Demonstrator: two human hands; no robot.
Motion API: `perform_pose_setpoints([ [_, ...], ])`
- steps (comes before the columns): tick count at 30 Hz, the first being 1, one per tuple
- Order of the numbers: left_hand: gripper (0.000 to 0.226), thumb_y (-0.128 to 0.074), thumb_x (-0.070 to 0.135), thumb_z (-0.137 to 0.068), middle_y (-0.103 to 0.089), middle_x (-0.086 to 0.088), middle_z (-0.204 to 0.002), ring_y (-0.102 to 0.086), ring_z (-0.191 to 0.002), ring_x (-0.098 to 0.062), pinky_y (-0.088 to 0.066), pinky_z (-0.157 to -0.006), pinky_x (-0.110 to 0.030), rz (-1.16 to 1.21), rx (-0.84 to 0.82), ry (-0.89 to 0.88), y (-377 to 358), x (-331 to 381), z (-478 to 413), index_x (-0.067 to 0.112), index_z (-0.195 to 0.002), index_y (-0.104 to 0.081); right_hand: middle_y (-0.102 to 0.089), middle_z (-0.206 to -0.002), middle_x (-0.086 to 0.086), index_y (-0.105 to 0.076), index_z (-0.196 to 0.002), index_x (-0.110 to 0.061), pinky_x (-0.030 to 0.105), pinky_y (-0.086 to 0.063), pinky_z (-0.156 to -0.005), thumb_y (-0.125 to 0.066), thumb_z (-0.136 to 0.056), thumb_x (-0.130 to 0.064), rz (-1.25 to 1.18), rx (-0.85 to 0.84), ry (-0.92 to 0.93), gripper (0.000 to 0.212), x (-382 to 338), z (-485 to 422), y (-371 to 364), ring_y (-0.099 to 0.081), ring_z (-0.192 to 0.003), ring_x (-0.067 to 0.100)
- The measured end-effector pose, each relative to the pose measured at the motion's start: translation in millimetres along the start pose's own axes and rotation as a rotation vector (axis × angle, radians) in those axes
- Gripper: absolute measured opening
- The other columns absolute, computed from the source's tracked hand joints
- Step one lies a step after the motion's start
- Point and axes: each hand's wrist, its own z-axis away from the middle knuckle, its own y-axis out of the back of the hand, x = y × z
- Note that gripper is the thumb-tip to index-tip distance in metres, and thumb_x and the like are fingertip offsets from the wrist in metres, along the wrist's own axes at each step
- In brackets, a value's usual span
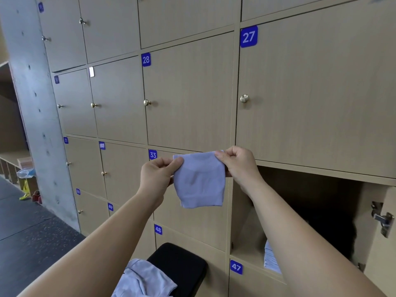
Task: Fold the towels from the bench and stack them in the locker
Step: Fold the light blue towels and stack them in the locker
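Note:
A small pale lilac towel hangs folded in the air in front of the lockers. My left hand pinches its top left corner and my right hand pinches its top right corner. Below, more loose pale towels lie crumpled on the black padded bench. To the right, an open locker holds a stack of folded towels, partly hidden behind my right forearm.
The open locker's door with its metal hinge stands at the far right. Closed wooden lockers numbered 27, 28, 33, 47, 48 fill the wall. A concrete pillar rises on the left beside dark flooring.

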Motion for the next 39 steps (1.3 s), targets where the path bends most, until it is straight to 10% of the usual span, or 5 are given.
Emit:
perform_pose_setpoints([
  [9, 0.038, -0.081, 0.021, -0.079, -0.069, -0.005, -0.083, -0.067, -0.075, -0.019, -0.054, -0.062, -0.028, -0.038, -0.093, 0.205, 3.5, -25.0, 8.0, 0.015, -0.107, -0.055, -0.061, -0.071, 0.006, -0.053, -0.072, -0.01, 0.03, -0.047, -0.057, -0.07, -0.086, -0.021, 0.098, -0.083, -0.041, 0.025, 36.2, 10.9, 2.2, -0.056, -0.065, 0.019],
  [16, 0.034, -0.077, 0.036, -0.082, -0.063, 0.001, -0.066, -0.057, -0.06, -0.01, -0.044, -0.055, -0.02, -0.529, -0.438, 0.046, -0.9, -33.9, 8.3, 0.004, -0.077, -0.068, -0.063, -0.084, -0.001, -0.055, -0.093, -0.014, 0.021, -0.044, -0.061, -0.075, -0.082, -0.026, 0.118, -0.179, -0.114, 0.026, 53.4, 28.7, -3.9, -0.058, -0.072, 0.008],
  [22, 0.049, -0.067, 0.04, -0.091, -0.056, -0.005, -0.068, -0.049, -0.06, -0.017, -0.039, -0.056, -0.026, -0.44, -0.313, 0.033, -8.6, -58.1, 13.5, -0.006, -0.08, -0.057, -0.071, -0.086, 0.0, -0.066, -0.099, -0.006, 0.018, -0.053, -0.063, -0.077, -0.081, -0.019, 0.02, -0.406, -0.358, 0.024, 76.7, 58.1, 15.2, -0.067, -0.07, 0.004],
  [28, 0.052, -0.066, 0.055, -0.085, -0.053, 0.001, -0.065, -0.047, -0.059, -0.015, -0.038, -0.058, -0.028, -0.524, -0.433, 0.15, -19.4, -97.6, 30.6, 0.004, -0.077, -0.055, -0.07, -0.091, 0.015, -0.065, -0.101, 0.009, 0.03, -0.049, -0.067, -0.078, -0.078, -0.015, 0.043, -0.331, -0.438, 0.036, 101.6, 75.7, 32.7, -0.064, -0.077, 0.02],
  [39, 0.046, -0.052, 0.04, -0.098, -0.058, -0.004, -0.063, -0.05, -0.059, -0.018, -0.036, -0.054, -0.029, -0.44, -0.165, 0.164, -82.7, -168.3, 73.8, 0.002, -0.073, -0.058, -0.074, -0.093, 0.004, -0.068, -0.098, -0.012, 0.027, -0.051, -0.067, -0.066, -0.088, -0.034, -0.194, 0.05, -0.625, 0.024, 154.7, 135.2, 56.2, -0.068, -0.083, 0.013],
])
